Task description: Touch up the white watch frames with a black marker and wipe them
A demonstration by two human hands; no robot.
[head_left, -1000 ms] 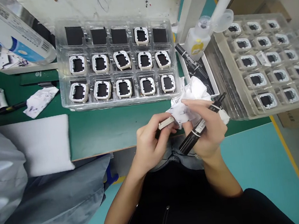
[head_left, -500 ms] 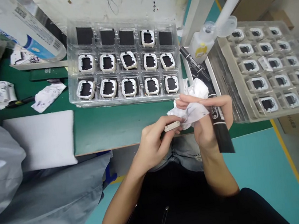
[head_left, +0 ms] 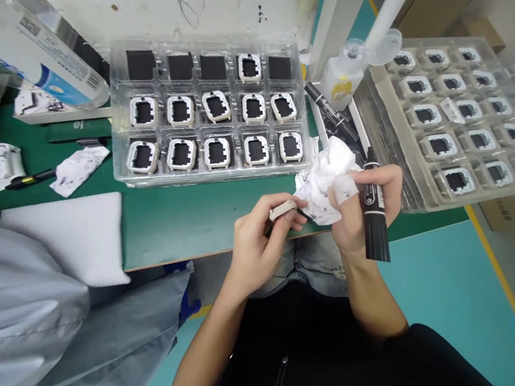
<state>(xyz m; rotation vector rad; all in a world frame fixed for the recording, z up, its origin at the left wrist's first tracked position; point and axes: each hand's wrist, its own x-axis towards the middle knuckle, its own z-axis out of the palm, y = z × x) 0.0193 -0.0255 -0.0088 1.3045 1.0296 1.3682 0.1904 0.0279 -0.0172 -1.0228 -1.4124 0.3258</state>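
Observation:
My left hand [head_left: 257, 240] pinches a small beige frame part [head_left: 282, 209] edge-on over the front edge of the green table [head_left: 179, 216]. My right hand [head_left: 363, 204] grips a black marker [head_left: 373, 216] pointing down and also holds a crumpled white wipe [head_left: 325, 181] against the part. A clear tray [head_left: 209, 114] with several beige frames in its pockets lies just behind my hands. Some back pockets show only black squares.
A second clear tray [head_left: 465, 115] of frames sits at the right. A white squeeze bottle [head_left: 342, 80] and another black marker [head_left: 332, 113] lie between the trays. A white foam pad [head_left: 74, 239], stained wipes [head_left: 76, 169] and a person's grey sleeve [head_left: 23, 325] are at the left.
The marker in my right hand swung from slanted to pointing straight down. The wipe shifted against the part; my left hand kept its pinch.

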